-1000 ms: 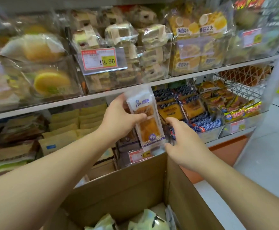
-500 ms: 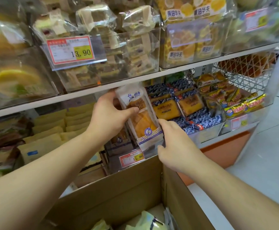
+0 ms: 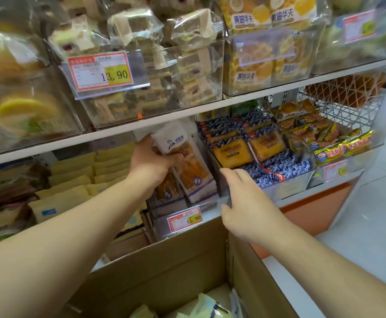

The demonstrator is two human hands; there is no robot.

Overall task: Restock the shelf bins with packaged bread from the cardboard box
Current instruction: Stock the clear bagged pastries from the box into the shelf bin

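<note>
Where nearest, at 6 o'clock, cardboard box [image 3: 169,267] standing open, a few packets [image 3: 210,306] low inside. Just beyond, at 3 o'clock of the bin [image 3: 212,203], right hand [image 3: 244,203] with fingers loosely spread, touching the clear bin's corner, holding nothing. At 12 o'clock of that bin, left hand [image 3: 151,161] clamped round a bread packet [image 3: 185,166], tilted, lower end down inside the bin beside another packet. Farther at 2 o'clock, blue-and-orange bread [image 3: 244,148]. Overhead, shelf [image 3: 256,101] with clear bins and price tag [image 3: 101,71].
</note>
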